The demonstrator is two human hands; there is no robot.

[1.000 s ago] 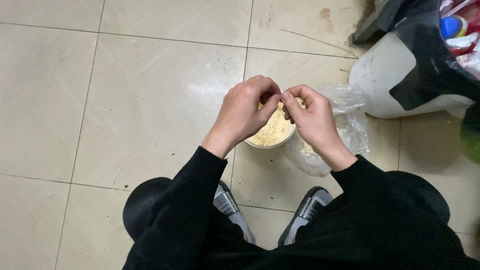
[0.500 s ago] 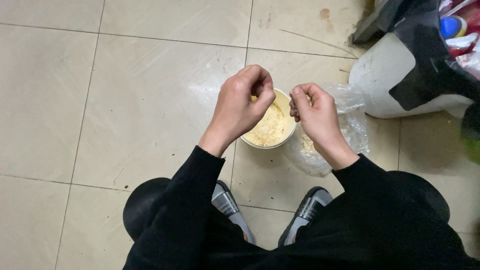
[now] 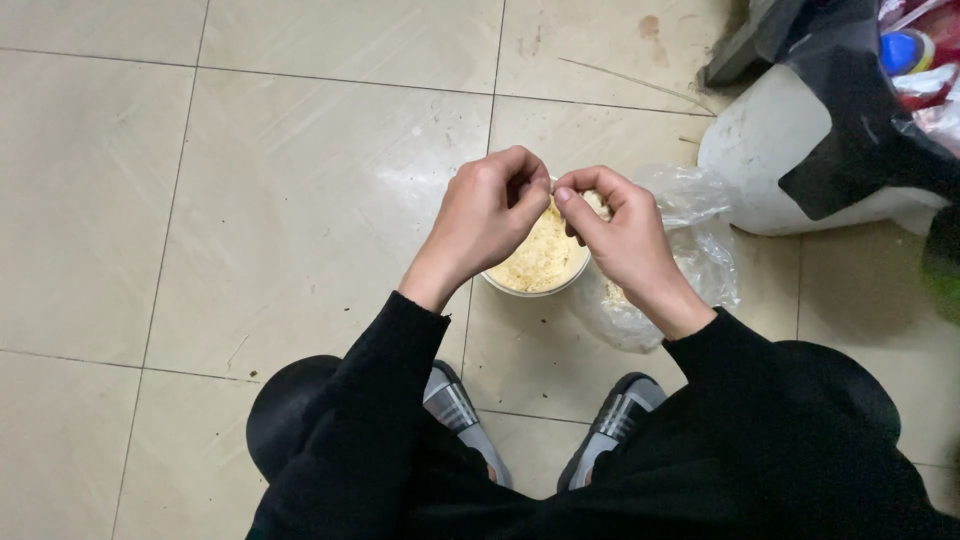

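Note:
A white bowl (image 3: 520, 287) of pale yellow peeled pieces (image 3: 540, 260) stands on the tiled floor between my feet and the wall side. Both hands hover just above it, fingertips nearly meeting. My left hand (image 3: 490, 215) has its fingers curled shut; what it pinches is hidden. My right hand (image 3: 615, 235) pinches a small pale piece (image 3: 597, 203) between thumb and fingers. A clear plastic bag (image 3: 690, 250) holding more pale bits lies on the floor under my right wrist.
A white bin (image 3: 780, 160) with a black liner (image 3: 860, 130) full of rubbish stands at the upper right, close to the plastic bag. My two grey shoes (image 3: 455, 405) rest on the beige tiles just below the bowl.
My hands parted briefly half a second ago, uncovering the bowl. Now they have come back together above it, fingertips close again.

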